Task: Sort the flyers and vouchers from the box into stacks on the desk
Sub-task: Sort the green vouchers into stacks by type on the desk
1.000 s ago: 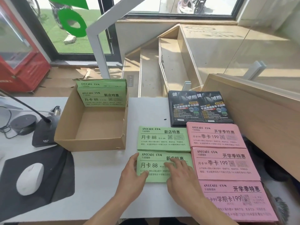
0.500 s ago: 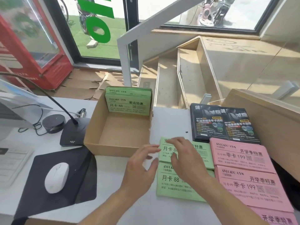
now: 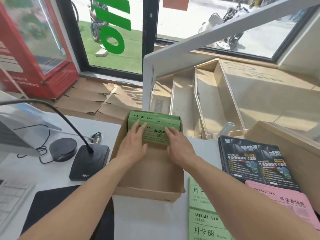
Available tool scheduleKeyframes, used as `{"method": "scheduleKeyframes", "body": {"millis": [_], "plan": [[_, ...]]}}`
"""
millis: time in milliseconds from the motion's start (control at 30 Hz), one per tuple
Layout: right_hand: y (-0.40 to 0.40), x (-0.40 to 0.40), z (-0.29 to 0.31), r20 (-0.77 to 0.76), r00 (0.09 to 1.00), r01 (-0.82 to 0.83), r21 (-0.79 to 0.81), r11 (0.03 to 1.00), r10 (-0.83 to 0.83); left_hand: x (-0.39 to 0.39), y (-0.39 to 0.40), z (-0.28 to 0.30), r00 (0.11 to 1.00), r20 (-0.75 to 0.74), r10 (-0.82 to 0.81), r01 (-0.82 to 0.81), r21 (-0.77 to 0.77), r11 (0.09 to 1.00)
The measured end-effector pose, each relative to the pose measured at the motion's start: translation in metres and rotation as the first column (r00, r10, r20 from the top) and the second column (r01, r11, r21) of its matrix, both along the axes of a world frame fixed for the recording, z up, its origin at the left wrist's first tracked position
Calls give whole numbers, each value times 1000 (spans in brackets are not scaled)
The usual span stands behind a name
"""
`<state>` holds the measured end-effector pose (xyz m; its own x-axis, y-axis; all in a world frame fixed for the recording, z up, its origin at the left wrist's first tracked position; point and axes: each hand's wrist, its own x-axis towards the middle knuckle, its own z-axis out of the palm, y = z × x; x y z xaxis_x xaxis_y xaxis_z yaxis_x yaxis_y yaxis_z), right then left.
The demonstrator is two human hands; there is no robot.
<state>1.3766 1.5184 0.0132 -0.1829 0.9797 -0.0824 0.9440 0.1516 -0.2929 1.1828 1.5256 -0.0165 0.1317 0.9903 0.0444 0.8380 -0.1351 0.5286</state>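
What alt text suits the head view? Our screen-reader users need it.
Both hands, left hand and right hand, reach into a cardboard box and touch leaning green vouchers. Green stacks, pink vouchers and black flyers lie on the desk.

A black microphone base [image 3: 89, 161] stood on the white surface [image 3: 52, 172], its gooseneck [image 3: 52, 108] arching up and away to the left. Just left of the base lay a round black puck [image 3: 62, 149] with thin cables trailing from it. Nearer than the base sat a dark mouse pad [image 3: 57, 207], with a white keyboard [image 3: 12, 200] to its left. Far beyond the base, a red glass-fronted fridge [image 3: 34, 47] stood on the floor beside flattened cardboard [image 3: 90, 101]. Behind the window glass were parked scooters [image 3: 226, 26].
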Motion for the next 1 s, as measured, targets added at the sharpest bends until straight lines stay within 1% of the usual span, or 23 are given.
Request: {"method": "scheduleKeyframes", "body": {"millis": [100, 200, 333, 433, 500, 567, 633, 700, 767, 833, 900, 933, 1000], "plan": [[17, -3, -4, 54, 999, 1, 2, 1000, -1, 0, 1, -9, 999, 51, 14, -15, 19, 1000], [20, -5, -15, 119, 993, -12, 64, 998, 4, 0, 3, -10, 995, 96, 4, -11, 76, 997], [18, -2, -29, 103, 994, -9, 271, 963, -20, 1, 4, -12, 989, 147, 9, -17, 50, 999], [17, -1, -32, 162, 987, -51, 443, 895, -24, 0, 6, -13, 988, 155, 22, -24, 13, 1000], [16, -2, -32, 195, 981, -97, 489, 867, 0, -1, 7, -13, 990, 139, 23, -24, 5, 1000], [16, -3, -32, 162, 987, -90, 469, 878, 15, -1, 7, -13, 991, 128, 26, -28, 12, 1000], [15, -4, -31, 114, 993, -46, 383, 923, 3, -1, 8, -13, 991, 129, 33, -38, 41, 998], [15, -5, -28, 157, 988, -46, 257, 965, 5, -2, 10, -13, 992, 115, 48, -58, 83, 995], [15, -5, -26, 212, 977, -71, 196, 978, 28, -3, 11, -14, 996, 56, 68, -75, 132, 988], [15, -4, -23, 144, 989, -49, 210, 976, 18, -3, 10, -13, 994, -25, 102, -94, 215, 972], [12, -3, -21, 40, 999, -21, 277, 961, 10, -3, 11, -12, 984, -78, 162, -129, 322, 938], [9, -2, -19, 10, 1000, -15, 319, 948, 12, -4, 10, -9, 982, -69, 177, -140, 363, 921], [-3, 3, -10, -35, 999, 1, 406, 914, 14, -5, 5, 0, 991, -30, 131, -104, 445, 889]]}}
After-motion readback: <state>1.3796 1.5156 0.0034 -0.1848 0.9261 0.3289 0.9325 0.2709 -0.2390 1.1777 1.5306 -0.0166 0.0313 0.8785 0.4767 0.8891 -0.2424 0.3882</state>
